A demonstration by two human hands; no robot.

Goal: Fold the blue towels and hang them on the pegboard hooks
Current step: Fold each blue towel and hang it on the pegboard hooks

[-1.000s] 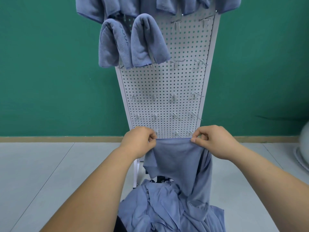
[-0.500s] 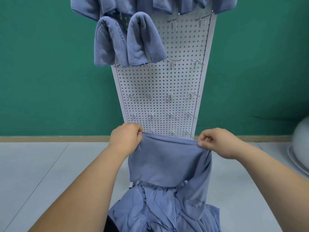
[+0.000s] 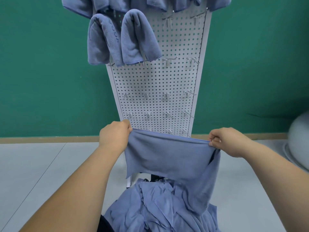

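I read this as the spread-out before the first fold. At 11 o'clock two hung towels [image 3: 138, 37] sit side by side on the pegboard [image 3: 158, 81], folded over their hooks, and more blue cloth drapes the board's top edge. At 8 o'clock the left hand [image 3: 115, 136] has its fingers curled round the upper left corner of a towel, gripping it. The towel [image 3: 167, 156] hangs in the air between the hands, in front of the board's lowest rows. Its top edge is pulled straight and slopes a little down toward the right. Its left side hangs free, while its right side trails down into the pile [image 3: 158, 206] of loose towels at 6 o'clock. Bare hooks [image 3: 168, 60] stand between 12 and 1 o'clock, just right of the hung pair, with more rows below. At 4 o'clock the right hand [image 3: 229, 141] pinches the upper right corner between thumb and fingertips. A grey thing [image 3: 299, 139] shows at 3 o'clock; I cannot tell what it is.

Next, I judge, I should lift the towel clear of the pile. Then I would bring the two corners together to halve it, keeping the edges matched so the fold is square. Once folded small enough, it should go over the free hook beside the hung pair. The risk I see is the trailing side dragging other cloth up with it.
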